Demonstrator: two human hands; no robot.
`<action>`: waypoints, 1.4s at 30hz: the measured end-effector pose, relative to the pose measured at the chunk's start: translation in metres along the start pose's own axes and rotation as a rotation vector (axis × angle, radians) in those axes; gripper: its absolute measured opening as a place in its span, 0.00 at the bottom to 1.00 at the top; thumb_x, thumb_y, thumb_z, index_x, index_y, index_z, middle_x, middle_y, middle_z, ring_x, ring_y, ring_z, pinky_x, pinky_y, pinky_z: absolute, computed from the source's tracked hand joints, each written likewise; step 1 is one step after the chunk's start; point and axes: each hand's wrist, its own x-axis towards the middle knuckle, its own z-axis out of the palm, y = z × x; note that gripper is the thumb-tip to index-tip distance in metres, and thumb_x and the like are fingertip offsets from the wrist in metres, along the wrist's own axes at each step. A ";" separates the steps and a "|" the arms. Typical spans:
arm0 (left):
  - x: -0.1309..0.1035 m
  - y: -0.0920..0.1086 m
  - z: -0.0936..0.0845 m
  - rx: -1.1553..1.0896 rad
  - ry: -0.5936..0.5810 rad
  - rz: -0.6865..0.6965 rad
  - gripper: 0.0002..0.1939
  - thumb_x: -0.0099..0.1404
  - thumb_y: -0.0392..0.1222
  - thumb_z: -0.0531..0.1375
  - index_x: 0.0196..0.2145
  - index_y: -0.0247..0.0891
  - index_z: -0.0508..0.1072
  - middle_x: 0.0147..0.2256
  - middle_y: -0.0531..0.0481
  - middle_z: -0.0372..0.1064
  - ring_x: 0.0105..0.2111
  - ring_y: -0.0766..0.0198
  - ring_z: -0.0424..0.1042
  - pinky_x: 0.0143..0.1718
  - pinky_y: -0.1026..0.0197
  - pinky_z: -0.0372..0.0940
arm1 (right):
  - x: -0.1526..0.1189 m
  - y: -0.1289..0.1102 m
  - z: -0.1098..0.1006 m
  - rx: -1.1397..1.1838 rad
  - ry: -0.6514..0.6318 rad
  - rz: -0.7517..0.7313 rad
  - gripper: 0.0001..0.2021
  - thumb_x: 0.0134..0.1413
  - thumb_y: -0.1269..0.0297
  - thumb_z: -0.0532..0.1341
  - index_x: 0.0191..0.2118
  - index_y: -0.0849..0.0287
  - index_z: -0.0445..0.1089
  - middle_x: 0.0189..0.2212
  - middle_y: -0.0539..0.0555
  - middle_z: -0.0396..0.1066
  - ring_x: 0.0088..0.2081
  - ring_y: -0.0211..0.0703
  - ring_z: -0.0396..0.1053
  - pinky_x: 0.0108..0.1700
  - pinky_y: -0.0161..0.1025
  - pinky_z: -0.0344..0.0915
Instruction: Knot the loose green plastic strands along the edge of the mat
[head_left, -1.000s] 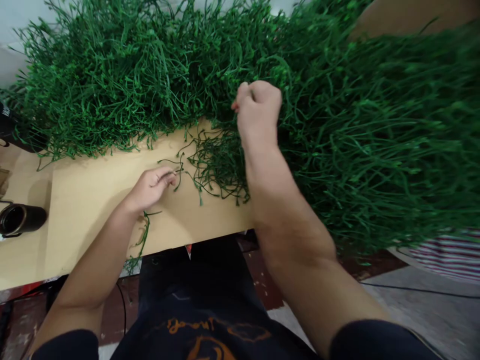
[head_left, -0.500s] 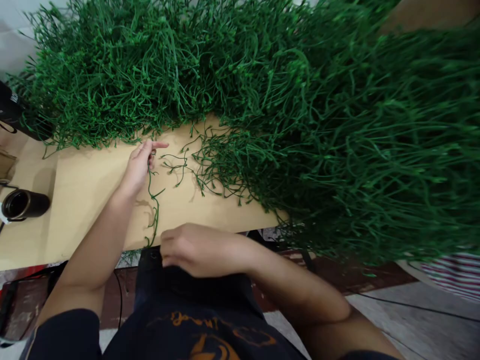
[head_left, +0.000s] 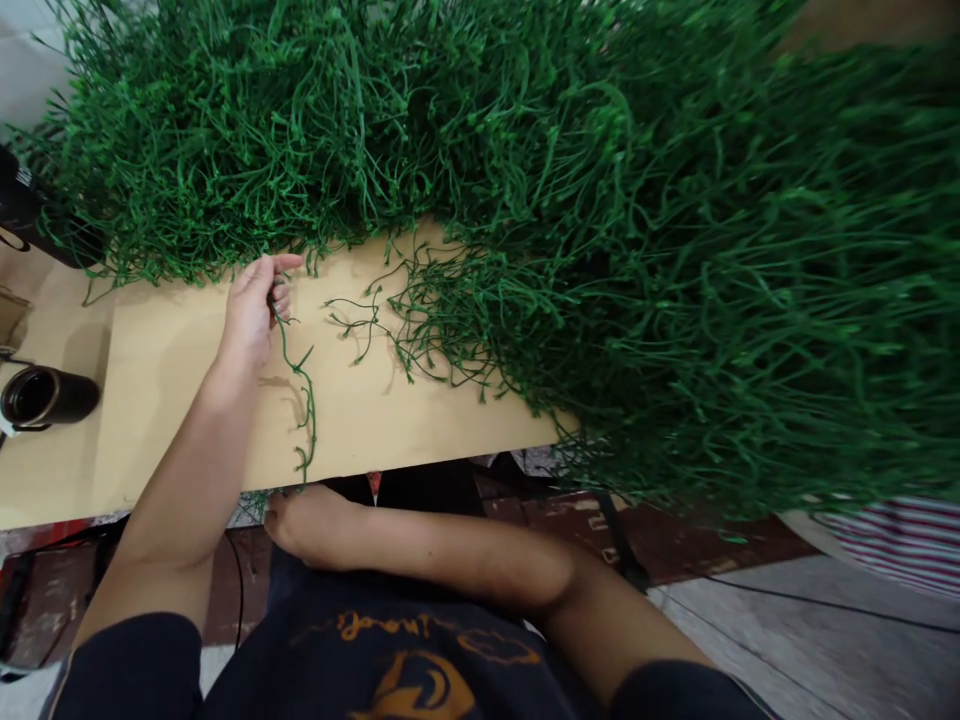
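A huge heap of green plastic grass-like strands [head_left: 600, 220] covers the far and right side of a tan wooden table [head_left: 172, 400]. My left hand [head_left: 251, 310] rests on the table by the heap's edge and pinches one long green strand [head_left: 304, 400] that trails toward me across the board. My right hand [head_left: 315, 525] is below the table's near edge, at my lap, fingers closed at the strand's lower end. A few loose strands [head_left: 360, 320] lie on the board right of my left hand.
A black cylindrical cup [head_left: 45, 395] lies on its side at the table's left edge. A dark object [head_left: 19, 200] sits at the far left by the heap. The floor and a striped cloth [head_left: 900, 530] show at lower right.
My right hand left the heap, came down over the table's near edge to my lap. My left hand slid up toward the heap, drawing the single strand out along the board.
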 end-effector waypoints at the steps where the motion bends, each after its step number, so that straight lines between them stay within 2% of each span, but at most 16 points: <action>1: 0.000 0.002 0.000 -0.009 0.018 0.004 0.17 0.64 0.53 0.55 0.29 0.38 0.73 0.15 0.59 0.48 0.14 0.74 0.48 0.14 0.69 0.49 | 0.001 0.001 0.001 -0.005 -0.017 0.007 0.11 0.54 0.75 0.53 0.37 0.67 0.72 0.37 0.64 0.72 0.37 0.50 0.73 0.32 0.44 0.70; 3: 0.000 0.005 -0.001 -0.039 0.054 0.009 0.17 0.65 0.51 0.55 0.28 0.37 0.72 0.15 0.59 0.48 0.14 0.75 0.48 0.14 0.70 0.49 | 0.000 0.004 0.000 -0.003 -0.028 0.030 0.11 0.54 0.75 0.53 0.36 0.66 0.73 0.36 0.62 0.73 0.37 0.51 0.73 0.33 0.45 0.70; 7: 0.001 0.010 -0.002 -0.122 0.108 0.012 0.18 0.67 0.49 0.53 0.27 0.35 0.72 0.15 0.59 0.48 0.13 0.76 0.49 0.14 0.72 0.48 | -0.008 0.007 -0.001 0.019 0.019 0.045 0.12 0.54 0.73 0.53 0.41 0.65 0.72 0.39 0.61 0.72 0.39 0.52 0.72 0.34 0.45 0.68; 10: 0.002 0.010 -0.003 -0.139 0.137 0.011 0.18 0.67 0.49 0.53 0.26 0.35 0.72 0.15 0.58 0.50 0.14 0.76 0.49 0.14 0.72 0.48 | -0.021 0.007 -0.005 0.098 -0.057 0.002 0.13 0.58 0.66 0.53 0.43 0.64 0.71 0.40 0.60 0.72 0.39 0.50 0.72 0.36 0.43 0.67; 13: 0.002 0.009 -0.003 -0.139 0.149 0.006 0.17 0.67 0.49 0.53 0.26 0.36 0.71 0.15 0.58 0.52 0.13 0.75 0.50 0.13 0.70 0.49 | -0.040 0.008 -0.019 0.180 -0.128 -0.044 0.14 0.60 0.62 0.53 0.43 0.64 0.72 0.39 0.59 0.72 0.40 0.47 0.72 0.39 0.40 0.65; 16: 0.001 0.010 -0.003 -0.124 0.150 -0.009 0.16 0.67 0.49 0.53 0.26 0.38 0.71 0.14 0.57 0.54 0.13 0.74 0.51 0.13 0.68 0.49 | -0.062 0.011 -0.042 0.257 -0.123 -0.089 0.14 0.61 0.61 0.54 0.42 0.65 0.72 0.38 0.58 0.72 0.38 0.43 0.70 0.39 0.36 0.64; 19: -0.002 0.013 -0.002 -0.108 0.141 -0.013 0.17 0.66 0.52 0.53 0.26 0.39 0.71 0.14 0.57 0.53 0.13 0.73 0.51 0.13 0.67 0.48 | -0.082 0.016 -0.063 0.343 -0.006 -0.067 0.13 0.61 0.63 0.54 0.41 0.65 0.73 0.37 0.57 0.71 0.38 0.38 0.69 0.40 0.33 0.63; 22: -0.004 0.017 -0.003 -0.096 0.124 -0.008 0.17 0.66 0.52 0.54 0.26 0.39 0.71 0.14 0.57 0.51 0.13 0.73 0.51 0.14 0.66 0.48 | -0.093 0.026 -0.075 0.368 0.235 0.038 0.12 0.62 0.66 0.53 0.39 0.66 0.73 0.35 0.56 0.71 0.37 0.36 0.68 0.42 0.32 0.62; 26: -0.005 0.019 -0.003 -0.084 0.115 0.005 0.17 0.67 0.48 0.52 0.25 0.39 0.72 0.14 0.58 0.49 0.13 0.73 0.48 0.15 0.66 0.48 | -0.093 0.045 -0.085 0.212 0.532 0.347 0.13 0.61 0.68 0.52 0.41 0.66 0.73 0.36 0.59 0.70 0.36 0.39 0.66 0.41 0.37 0.63; 29: -0.005 0.018 -0.003 -0.083 0.107 0.016 0.18 0.67 0.47 0.52 0.24 0.37 0.72 0.15 0.58 0.47 0.13 0.74 0.48 0.15 0.67 0.48 | -0.085 0.065 -0.092 0.033 0.689 0.579 0.15 0.58 0.68 0.54 0.48 0.65 0.71 0.44 0.63 0.67 0.44 0.48 0.64 0.44 0.43 0.62; 31: -0.005 0.017 -0.003 -0.076 0.100 0.024 0.17 0.67 0.47 0.53 0.25 0.36 0.72 0.15 0.59 0.47 0.13 0.74 0.48 0.15 0.68 0.48 | -0.079 0.079 -0.096 -0.074 0.740 0.693 0.16 0.57 0.67 0.56 0.50 0.62 0.70 0.47 0.65 0.64 0.48 0.53 0.61 0.46 0.47 0.61; 35: -0.006 0.016 -0.002 -0.069 0.083 0.031 0.17 0.67 0.46 0.53 0.26 0.35 0.72 0.15 0.59 0.49 0.13 0.75 0.49 0.15 0.69 0.49 | -0.068 0.102 -0.099 -0.167 0.684 0.786 0.15 0.56 0.66 0.56 0.47 0.62 0.71 0.46 0.65 0.65 0.48 0.56 0.61 0.47 0.49 0.59; 38: -0.005 0.015 -0.002 -0.062 0.070 0.026 0.17 0.67 0.45 0.52 0.25 0.35 0.72 0.14 0.59 0.48 0.13 0.75 0.49 0.14 0.70 0.48 | -0.067 0.111 -0.099 -0.111 0.713 0.764 0.12 0.57 0.68 0.54 0.42 0.64 0.73 0.41 0.63 0.67 0.44 0.50 0.63 0.46 0.45 0.59; 42: -0.005 0.014 -0.002 -0.059 0.055 0.034 0.18 0.68 0.43 0.51 0.26 0.33 0.72 0.14 0.58 0.49 0.13 0.75 0.49 0.15 0.71 0.48 | -0.079 0.114 -0.103 0.025 0.887 0.693 0.09 0.55 0.72 0.54 0.35 0.64 0.72 0.35 0.57 0.67 0.36 0.41 0.64 0.41 0.38 0.60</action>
